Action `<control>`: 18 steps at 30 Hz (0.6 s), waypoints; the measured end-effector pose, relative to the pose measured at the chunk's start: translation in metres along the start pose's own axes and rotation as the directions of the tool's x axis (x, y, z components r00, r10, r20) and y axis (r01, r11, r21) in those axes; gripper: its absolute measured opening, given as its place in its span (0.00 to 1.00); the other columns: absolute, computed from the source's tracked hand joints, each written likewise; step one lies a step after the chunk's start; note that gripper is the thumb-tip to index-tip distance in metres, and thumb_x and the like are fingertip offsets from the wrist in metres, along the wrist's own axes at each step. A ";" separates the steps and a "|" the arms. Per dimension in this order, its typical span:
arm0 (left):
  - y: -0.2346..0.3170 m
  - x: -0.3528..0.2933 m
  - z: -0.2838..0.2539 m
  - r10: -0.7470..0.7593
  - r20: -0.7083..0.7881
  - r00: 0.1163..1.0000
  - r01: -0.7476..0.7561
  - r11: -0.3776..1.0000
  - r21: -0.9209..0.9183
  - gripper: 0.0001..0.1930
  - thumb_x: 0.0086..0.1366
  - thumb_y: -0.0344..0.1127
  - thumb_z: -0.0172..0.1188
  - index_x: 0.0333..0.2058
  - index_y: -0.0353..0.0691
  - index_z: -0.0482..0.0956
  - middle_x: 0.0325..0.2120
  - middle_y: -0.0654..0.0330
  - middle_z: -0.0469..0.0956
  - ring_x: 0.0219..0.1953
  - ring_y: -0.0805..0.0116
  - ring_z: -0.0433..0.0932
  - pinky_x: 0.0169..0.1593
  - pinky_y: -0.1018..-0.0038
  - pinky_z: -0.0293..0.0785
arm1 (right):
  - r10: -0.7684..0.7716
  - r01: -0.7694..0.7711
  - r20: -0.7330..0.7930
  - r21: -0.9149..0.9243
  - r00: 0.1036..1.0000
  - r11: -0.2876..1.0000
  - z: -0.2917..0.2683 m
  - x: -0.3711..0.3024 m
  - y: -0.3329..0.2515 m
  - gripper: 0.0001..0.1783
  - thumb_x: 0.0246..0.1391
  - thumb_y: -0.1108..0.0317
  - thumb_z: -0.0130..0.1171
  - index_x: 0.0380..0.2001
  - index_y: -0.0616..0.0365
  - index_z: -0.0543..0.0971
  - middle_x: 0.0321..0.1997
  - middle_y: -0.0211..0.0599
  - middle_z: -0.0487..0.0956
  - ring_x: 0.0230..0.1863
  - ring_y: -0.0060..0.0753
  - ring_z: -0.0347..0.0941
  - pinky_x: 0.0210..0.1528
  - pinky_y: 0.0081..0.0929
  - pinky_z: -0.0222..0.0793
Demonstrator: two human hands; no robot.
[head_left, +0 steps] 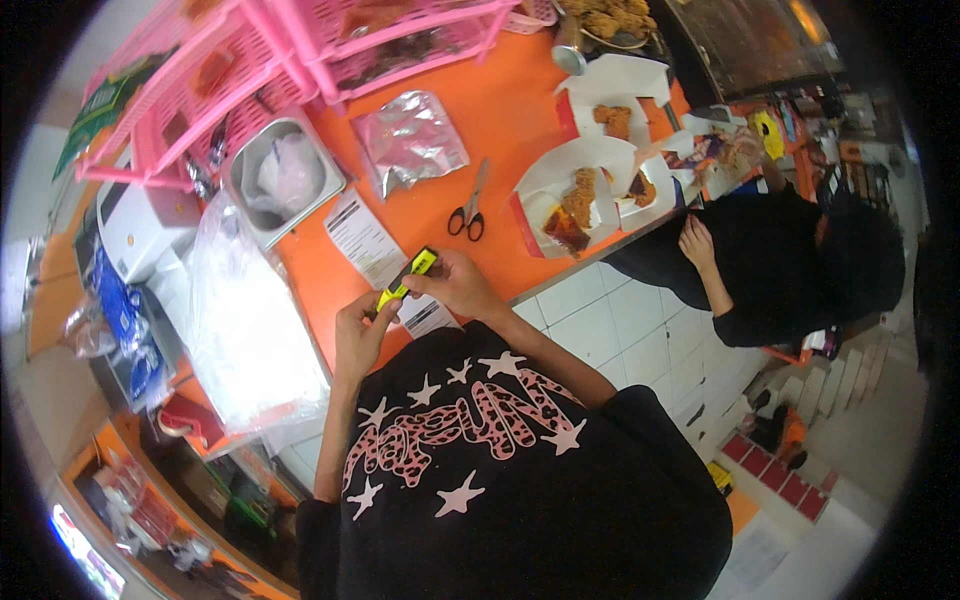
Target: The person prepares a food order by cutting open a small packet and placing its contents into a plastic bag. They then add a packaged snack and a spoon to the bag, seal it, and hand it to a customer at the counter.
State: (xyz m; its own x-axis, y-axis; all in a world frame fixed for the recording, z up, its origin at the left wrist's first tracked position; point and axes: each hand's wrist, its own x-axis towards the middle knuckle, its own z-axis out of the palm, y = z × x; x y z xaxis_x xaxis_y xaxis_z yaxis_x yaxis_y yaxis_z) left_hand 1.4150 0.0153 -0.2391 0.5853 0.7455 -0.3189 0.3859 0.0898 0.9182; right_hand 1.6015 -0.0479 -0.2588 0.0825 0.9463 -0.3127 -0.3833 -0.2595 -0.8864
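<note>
A yellow and black highlighter [421,264] is held between my two hands above the orange counter, tilted up to the right. My left hand [358,332] is closed on its lower yellow end. My right hand [462,286] grips it nearer the upper end, thumb against the barrel. Under the highlighter lies a long printed receipt [362,238], partly covered by my hands; its lower part shows close to my shirt. A pair of scissors [470,208] with black handles rests just beyond my right hand, blades pointing away.
Open boxes [572,165] with fried chicken stand at right, near another person in black [770,265]. A silver foil pouch [410,143], a metal tub [240,190] and pink baskets [400,62] are farther back. White plastic bags [245,330] lie left, by a white printer-like machine [135,225].
</note>
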 end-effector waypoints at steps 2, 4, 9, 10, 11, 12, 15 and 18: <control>0.000 0.002 0.003 -0.017 0.033 0.999 0.017 1.000 0.016 0.13 0.64 0.39 0.61 0.33 0.32 0.82 0.18 0.63 0.76 0.21 0.78 0.69 0.27 0.77 0.62 | -0.008 0.008 -0.015 0.025 1.000 1.000 -0.006 -0.004 0.006 0.09 0.56 0.69 0.62 0.38 0.62 0.77 0.33 0.31 0.80 0.32 0.20 0.76 0.36 0.20 0.73; 0.000 0.000 0.003 -0.050 0.077 0.996 0.047 0.998 0.031 0.13 0.64 0.39 0.61 0.33 0.32 0.82 0.18 0.64 0.75 0.21 0.79 0.68 0.27 0.78 0.62 | -0.017 0.018 -0.028 0.048 0.999 0.999 -0.009 -0.007 0.013 0.10 0.55 0.68 0.63 0.37 0.62 0.78 0.31 0.30 0.80 0.32 0.19 0.76 0.36 0.20 0.73; 0.012 0.000 0.008 -0.055 0.138 0.989 0.049 0.998 0.045 0.14 0.65 0.39 0.61 0.29 0.32 0.81 0.15 0.69 0.69 0.18 0.82 0.63 0.23 0.80 0.55 | -0.033 0.035 -0.082 0.015 0.996 0.999 -0.010 -0.017 0.023 0.11 0.55 0.66 0.64 0.33 0.63 0.78 0.28 0.31 0.80 0.28 0.20 0.76 0.32 0.21 0.72; 0.007 0.001 0.009 -0.043 0.139 0.989 0.041 0.999 0.023 0.14 0.65 0.39 0.60 0.29 0.32 0.81 0.15 0.69 0.70 0.18 0.82 0.63 0.23 0.80 0.55 | -0.056 0.057 -0.078 0.012 0.995 0.998 -0.010 -0.017 0.024 0.11 0.55 0.66 0.64 0.34 0.63 0.78 0.28 0.31 0.80 0.28 0.20 0.76 0.32 0.21 0.73; 0.004 0.001 0.010 -0.032 0.139 0.990 0.032 0.999 -0.002 0.14 0.65 0.39 0.60 0.29 0.32 0.81 0.15 0.69 0.70 0.18 0.82 0.63 0.23 0.81 0.55 | -0.078 0.078 -0.074 0.007 0.994 0.997 -0.010 -0.018 0.024 0.11 0.55 0.65 0.64 0.34 0.63 0.78 0.28 0.31 0.80 0.28 0.20 0.76 0.32 0.21 0.73; 0.003 0.002 0.011 -0.021 0.140 0.990 0.025 0.999 -0.027 0.14 0.65 0.39 0.60 0.29 0.32 0.80 0.15 0.68 0.70 0.18 0.82 0.63 0.23 0.81 0.55 | -0.099 0.099 -0.069 0.002 0.993 0.995 -0.010 -0.018 0.023 0.11 0.55 0.65 0.63 0.34 0.63 0.79 0.28 0.31 0.80 0.28 0.20 0.76 0.32 0.21 0.73; -0.001 0.009 0.017 0.007 0.092 0.996 -0.010 0.999 0.032 0.15 0.66 0.40 0.59 0.29 0.32 0.81 0.15 0.68 0.71 0.20 0.81 0.65 0.25 0.81 0.59 | -0.007 0.021 -0.101 0.139 0.995 0.990 -0.011 -0.021 0.017 0.12 0.58 0.65 0.61 0.39 0.64 0.79 0.32 0.33 0.81 0.31 0.20 0.77 0.35 0.20 0.75; -0.027 0.020 0.015 -0.026 -0.027 0.999 0.028 0.998 0.059 0.16 0.66 0.41 0.59 0.29 0.31 0.81 0.18 0.63 0.74 0.23 0.76 0.69 0.28 0.78 0.64 | 0.034 0.001 -0.224 0.153 0.974 0.988 -0.028 -0.021 0.040 0.17 0.59 0.63 0.60 0.45 0.65 0.78 0.37 0.36 0.81 0.37 0.23 0.78 0.39 0.21 0.76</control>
State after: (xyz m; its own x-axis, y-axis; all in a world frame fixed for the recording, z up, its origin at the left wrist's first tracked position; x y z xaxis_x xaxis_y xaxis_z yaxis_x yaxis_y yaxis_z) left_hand 1.4276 0.0180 -0.2736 0.5553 0.7607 -0.3362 0.4433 0.0713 0.8935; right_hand 1.6105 -0.0831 -0.2970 0.2730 0.8697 -0.4113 -0.5198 -0.2264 -0.8238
